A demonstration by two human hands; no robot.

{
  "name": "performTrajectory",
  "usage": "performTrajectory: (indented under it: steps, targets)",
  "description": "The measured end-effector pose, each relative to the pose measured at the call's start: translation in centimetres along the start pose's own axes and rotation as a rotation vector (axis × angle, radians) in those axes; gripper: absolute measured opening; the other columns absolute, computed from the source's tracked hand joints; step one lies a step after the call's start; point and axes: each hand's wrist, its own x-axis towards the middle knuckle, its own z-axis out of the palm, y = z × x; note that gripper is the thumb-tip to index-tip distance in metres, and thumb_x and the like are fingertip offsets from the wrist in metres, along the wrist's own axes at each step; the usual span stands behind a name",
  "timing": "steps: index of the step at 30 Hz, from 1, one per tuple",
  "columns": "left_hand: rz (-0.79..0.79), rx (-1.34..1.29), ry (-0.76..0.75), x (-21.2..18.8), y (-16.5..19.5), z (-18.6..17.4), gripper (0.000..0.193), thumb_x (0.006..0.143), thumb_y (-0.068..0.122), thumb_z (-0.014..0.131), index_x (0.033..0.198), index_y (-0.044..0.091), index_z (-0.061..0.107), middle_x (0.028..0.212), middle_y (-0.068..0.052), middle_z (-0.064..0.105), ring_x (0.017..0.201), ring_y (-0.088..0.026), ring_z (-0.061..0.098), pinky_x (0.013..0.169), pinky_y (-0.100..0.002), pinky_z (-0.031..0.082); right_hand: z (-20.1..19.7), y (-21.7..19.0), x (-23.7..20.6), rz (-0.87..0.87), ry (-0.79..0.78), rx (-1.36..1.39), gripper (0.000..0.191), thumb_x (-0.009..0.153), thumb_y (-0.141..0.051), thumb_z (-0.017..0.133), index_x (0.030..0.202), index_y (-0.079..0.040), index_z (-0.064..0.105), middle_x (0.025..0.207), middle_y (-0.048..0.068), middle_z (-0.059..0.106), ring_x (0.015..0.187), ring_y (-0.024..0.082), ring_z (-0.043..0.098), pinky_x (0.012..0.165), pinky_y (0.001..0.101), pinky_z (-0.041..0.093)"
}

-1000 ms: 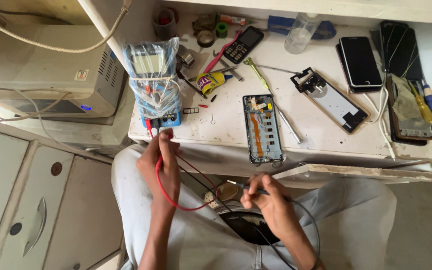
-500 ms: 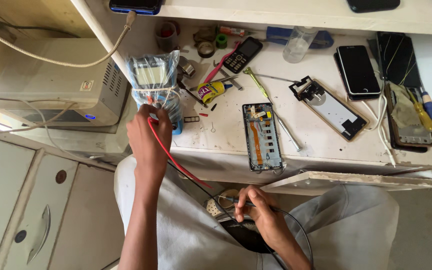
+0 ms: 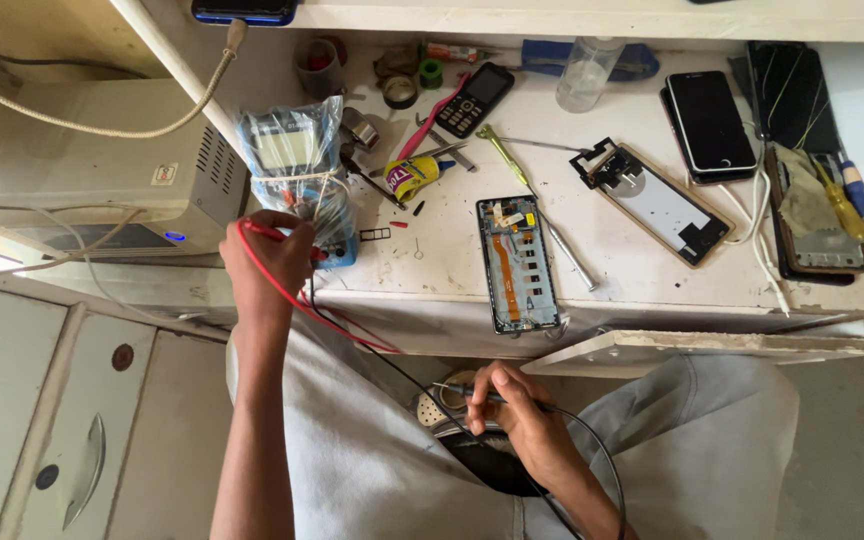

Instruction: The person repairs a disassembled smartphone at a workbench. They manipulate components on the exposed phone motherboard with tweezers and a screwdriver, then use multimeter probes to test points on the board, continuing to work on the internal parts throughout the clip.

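My left hand (image 3: 264, 262) reaches up to a blue multimeter (image 3: 297, 180) wrapped in clear plastic at the left edge of the white workbench (image 3: 652, 290); its fingers rest at the meter's lower part and the red test lead (image 3: 302, 300) runs through them. My right hand (image 3: 514, 410) sits low over my lap, pinching a thin black probe (image 3: 472, 392) whose black wire loops back toward the meter. An opened phone (image 3: 517, 262) with an orange flex cable lies face up near the bench's front edge, between the two hands.
On the bench lie a second dismantled phone frame (image 3: 652, 203), a black smartphone (image 3: 709, 122), a small keypad phone (image 3: 474, 98), screwdrivers, a yellow glue tube (image 3: 414, 178), tape rolls and a clear cup (image 3: 586, 72). A grey box-shaped appliance (image 3: 82, 190) and cabinet doors stand left.
My left hand rose from my lap with the red lead to the multimeter. My right hand stayed low, holding the black probe. The view shifted slightly.
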Motion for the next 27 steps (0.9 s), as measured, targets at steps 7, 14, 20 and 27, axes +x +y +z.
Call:
performTrajectory:
  steps: [7,14,20,27]
  targets:
    - [0.095,0.253,0.045,1.6,0.5,0.1,0.026,0.082,0.023,0.077,0.077,-0.002,0.074,0.065,-0.022,0.068,0.067,-0.042,0.069,0.064,-0.048,0.054,0.0,0.1,0.3,0.023,0.031,-0.011,0.038,0.106,-0.035,0.048,0.091,-0.002,0.059,0.078,0.008,0.06,0.072,0.019,0.06,0.072,0.0354,0.051]
    - [0.044,0.37,0.074,2.1,0.3,0.8,0.032,0.081,0.022,0.077,0.076,-0.006,0.064,0.079,-0.03,0.068,0.08,-0.052,0.067,0.07,-0.055,0.054,0.0,0.1,0.3,0.037,0.038,-0.013,0.037,0.106,-0.035,0.048,0.091,-0.002,0.059,0.077,0.008,0.06,0.072,0.018,0.059,0.071,0.035,0.05]
    - [0.043,0.374,0.04,3.2,0.6,0.6,0.025,0.078,0.019,0.076,0.076,-0.005,0.068,0.076,-0.028,0.069,0.078,-0.048,0.069,0.071,-0.053,0.055,0.0,0.3,0.3,0.039,0.043,-0.02,0.037,0.106,-0.034,0.049,0.09,-0.002,0.059,0.076,0.008,0.061,0.071,0.019,0.06,0.071,0.0355,0.051]
    - [0.157,0.373,0.079,2.3,0.2,1.4,0.016,0.082,0.014,0.072,0.079,-0.002,0.071,0.076,-0.028,0.066,0.078,-0.05,0.064,0.067,-0.054,0.052,-0.1,0.5,0.4,0.045,0.047,-0.03,0.037,0.105,-0.035,0.051,0.09,-0.002,0.06,0.077,0.007,0.062,0.071,0.018,0.06,0.07,0.0346,0.05]
